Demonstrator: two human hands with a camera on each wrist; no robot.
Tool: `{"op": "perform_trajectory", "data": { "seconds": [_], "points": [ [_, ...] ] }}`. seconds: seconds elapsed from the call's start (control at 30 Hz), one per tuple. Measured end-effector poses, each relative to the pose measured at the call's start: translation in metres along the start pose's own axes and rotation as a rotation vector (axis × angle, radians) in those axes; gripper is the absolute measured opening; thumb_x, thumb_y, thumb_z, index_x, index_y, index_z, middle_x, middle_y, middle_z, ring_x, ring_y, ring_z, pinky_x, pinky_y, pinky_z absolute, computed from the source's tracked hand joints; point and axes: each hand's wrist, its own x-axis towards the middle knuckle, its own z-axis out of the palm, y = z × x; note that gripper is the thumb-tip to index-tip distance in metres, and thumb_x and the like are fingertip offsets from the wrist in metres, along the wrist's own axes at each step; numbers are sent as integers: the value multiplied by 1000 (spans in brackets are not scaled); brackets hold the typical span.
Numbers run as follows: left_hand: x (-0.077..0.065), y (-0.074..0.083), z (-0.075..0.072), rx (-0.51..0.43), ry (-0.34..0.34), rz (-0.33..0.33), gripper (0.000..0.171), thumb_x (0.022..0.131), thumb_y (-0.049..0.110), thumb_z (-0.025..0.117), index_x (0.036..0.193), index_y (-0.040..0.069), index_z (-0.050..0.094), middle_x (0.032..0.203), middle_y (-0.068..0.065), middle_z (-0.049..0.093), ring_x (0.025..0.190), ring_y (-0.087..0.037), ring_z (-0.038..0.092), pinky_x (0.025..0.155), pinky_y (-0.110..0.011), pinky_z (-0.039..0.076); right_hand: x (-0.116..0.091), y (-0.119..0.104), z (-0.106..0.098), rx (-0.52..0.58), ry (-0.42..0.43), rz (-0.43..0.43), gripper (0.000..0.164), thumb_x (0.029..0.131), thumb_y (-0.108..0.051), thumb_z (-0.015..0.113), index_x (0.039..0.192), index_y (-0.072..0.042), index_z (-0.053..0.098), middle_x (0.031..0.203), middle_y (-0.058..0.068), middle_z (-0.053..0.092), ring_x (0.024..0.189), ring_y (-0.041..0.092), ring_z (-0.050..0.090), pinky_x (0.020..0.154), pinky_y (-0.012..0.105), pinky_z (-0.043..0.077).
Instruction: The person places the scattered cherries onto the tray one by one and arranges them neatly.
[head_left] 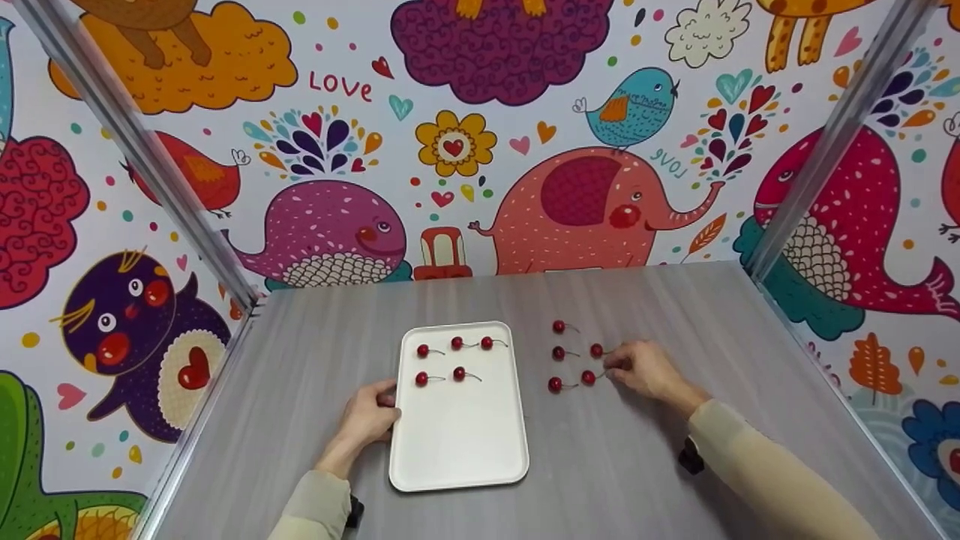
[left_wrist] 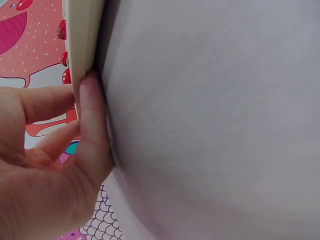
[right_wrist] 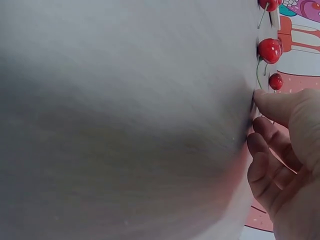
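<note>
A white rectangular tray (head_left: pixel 461 450) lies on the table with several red cherries with stems, one of them this cherry (head_left: pixel 422 379), in two rows in its far half. My left hand (head_left: pixel 367 415) holds the tray's left edge; thumb and fingers meet the rim (left_wrist: pixel 82 45) in the left wrist view. Right of the tray lie several more cherries, one of them this cherry (head_left: pixel 555 384). My right hand (head_left: pixel 645 367) is at the stem side of the rightmost cherry (head_left: pixel 596 350). In the right wrist view, a gap separates thumb (right_wrist: pixel 275 105) and index finger, near the stems.
The grey wood-grain table (head_left: pixel 315 330) reaches back to a wall (head_left: pixel 450 202) printed with cartoon animals. Metal posts rise at its back left (head_left: pixel 180 195) and back right (head_left: pixel 825 165) corners. Side panels carry the same sort of print.
</note>
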Motion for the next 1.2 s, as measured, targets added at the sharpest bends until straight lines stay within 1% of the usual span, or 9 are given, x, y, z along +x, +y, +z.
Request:
{"op": "perform_trajectory", "data": {
  "seconds": [0.17, 0.3, 0.43, 0.53, 0.8, 1.03, 1.2],
  "points": [
    [1, 1, -1, 14, 1, -4, 67, 84, -7, 65, 151, -5, 66, 102, -13, 68, 81, -19, 66, 60, -33, 62, 0, 2, 1, 6, 25, -46, 4, 93, -7, 88, 95, -10, 89, 94, 4, 83, 84, 19, 74, 74, 34, 59],
    [1, 1, -2, 40, 3, -8, 66, 85, -6, 66, 151, -5, 66, 104, -14, 70, 84, -20, 67, 61, -33, 63, -1, 2, 2, 8, 36, -52, 6, 93, -8, 89, 92, -13, 89, 93, 2, 81, 82, 14, 70, 72, 29, 55],
    [1, 2, -2, 35, 0, -14, 66, 86, -7, 66, 152, -5, 65, 105, -14, 69, 84, -20, 67, 61, -33, 63, -2, 2, 3, 24, 26, -50, 4, 93, -9, 89, 97, -12, 89, 94, 2, 81, 80, 9, 65, 71, 27, 52],
    [0, 3, -2, 27, -4, -17, 67, 86, -7, 66, 153, -5, 64, 106, -14, 69, 82, -20, 67, 61, -34, 64, -1, 2, 5, 32, 26, -58, 6, 93, -10, 90, 99, -10, 89, 94, 3, 82, 79, 8, 64, 70, 26, 52],
    [0, 3, -2, 28, -8, -12, 68, 85, -7, 65, 153, -6, 63, 105, -14, 68, 84, -20, 67, 61, -34, 64, -2, 1, 6, 29, 25, -40, 5, 94, -10, 89, 98, -11, 88, 95, 3, 82, 82, 10, 65, 72, 28, 52],
    [0, 2, -1, 10, -12, -14, 69, 85, -8, 64, 154, -6, 63, 103, -12, 68, 81, -19, 66, 60, -33, 63, -4, 2, 7, 27, 24, -50, 8, 94, -7, 87, 92, -14, 87, 94, 0, 81, 82, 10, 66, 73, 29, 53],
    [0, 3, -1, -25, -19, -23, 67, 85, -9, 64, 153, -5, 64, 103, -14, 69, 82, -21, 68, 63, -35, 65, -4, 2, 7, 82, 25, -47, 11, 94, -7, 87, 89, -16, 87, 93, -1, 81, 80, 5, 65, 72, 25, 54]
  ]
}}
